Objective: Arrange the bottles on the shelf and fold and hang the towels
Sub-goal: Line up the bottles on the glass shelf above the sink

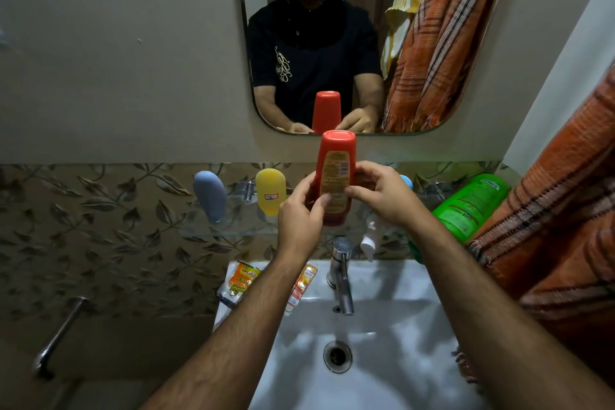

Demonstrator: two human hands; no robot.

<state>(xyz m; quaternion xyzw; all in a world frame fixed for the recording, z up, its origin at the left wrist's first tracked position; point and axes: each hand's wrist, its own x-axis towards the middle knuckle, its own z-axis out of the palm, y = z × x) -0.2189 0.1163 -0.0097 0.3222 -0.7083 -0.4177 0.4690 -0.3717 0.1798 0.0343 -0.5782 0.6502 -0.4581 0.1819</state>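
Both my hands grip a tall red bottle standing upright over the glass shelf. My left hand wraps its lower left side and my right hand its right side. On the shelf to the left stand a grey-blue bottle and a yellow bottle. A big green bottle leans at the shelf's right end. An orange striped towel hangs at the right. A small blue object peeks out behind my right hand.
A white sink with a chrome tap lies below the shelf. Sachets and a small tube rest on its back left rim. A white object hangs under the shelf. The mirror reflects me and towels. A chrome pipe juts lower left.
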